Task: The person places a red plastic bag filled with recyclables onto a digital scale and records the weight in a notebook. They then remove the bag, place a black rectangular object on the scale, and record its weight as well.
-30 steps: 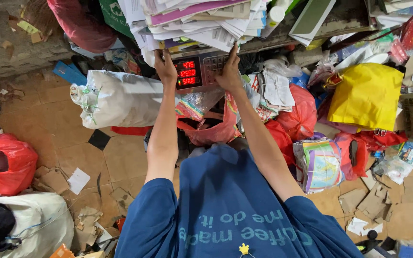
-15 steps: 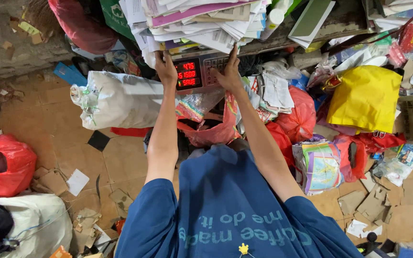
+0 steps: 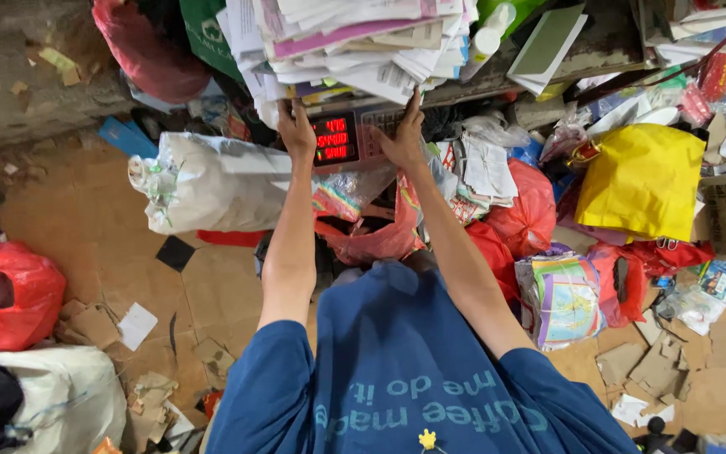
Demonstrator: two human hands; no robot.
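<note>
Head view looks down past a blue shirt (image 3: pixel 413 370) to two bare arms stretched toward twelve o'clock. Both reach a weighing scale (image 3: pixel 355 134) whose red display glows between them, and on it sits one tall stack of papers and magazines (image 3: pixel 355 42) that overhangs the front. The left hand (image 3: pixel 296 126) is at about eleven o'clock of the display, fingers curled up against the underside of the stack; the right hand (image 3: pixel 402 134) is at one o'clock, fingers spread flat over the scale's keypad with the tips touching the lowest sheets. Held so, the two hands seem to steady the load so that it does not slide off while the numbers show.

At nine o'clock of the scale lies one white sack (image 3: pixel 212 181), on its side on the floor. One yellow bag (image 3: pixel 644 181) sits at three o'clock. Red plastic bags number at least four: one at far nine o'clock (image 3: pixel 6 294), one beside the right forearm (image 3: pixel 518 202), one below the scale (image 3: pixel 371 244), and one near the yellow bag (image 3: pixel 623 282). Torn cardboard scraps (image 3: pixel 649 366) litter the floor at five o'clock, too many to count.
</note>
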